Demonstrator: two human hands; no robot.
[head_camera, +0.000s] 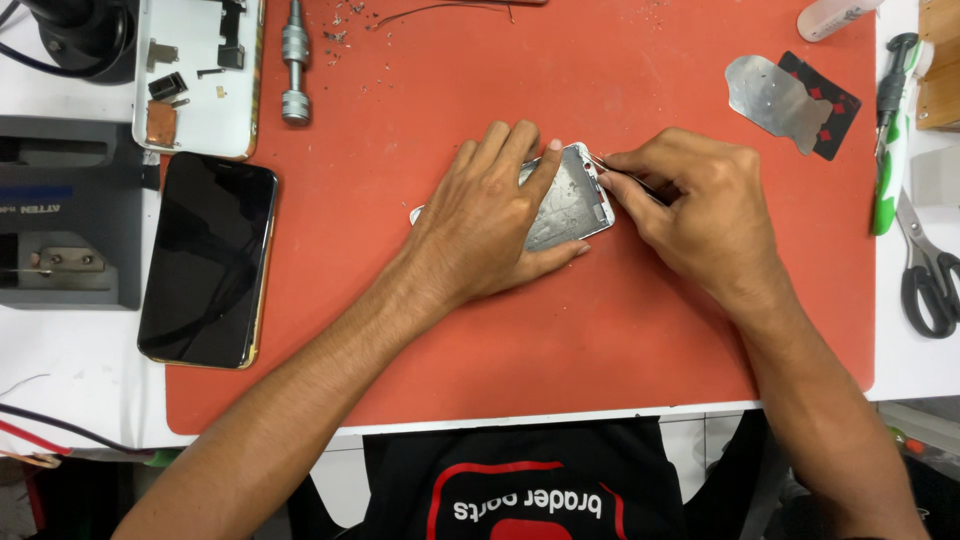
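Pressing flat, left hand (487, 222) pins phone frame (572, 200); right hand (690, 205) grip pinches tweezers (606, 166) at its corner.

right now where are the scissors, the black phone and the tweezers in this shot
scissors (928, 275), head view, on the black handle loops
black phone (207, 260), head view, middle of its dark screen
tweezers (598, 161), head view, thin metal tips by the right hand (700, 205)

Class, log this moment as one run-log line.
left hand: pressing phone frame flat | right hand: tweezers at frame's top edge | surface: red mat
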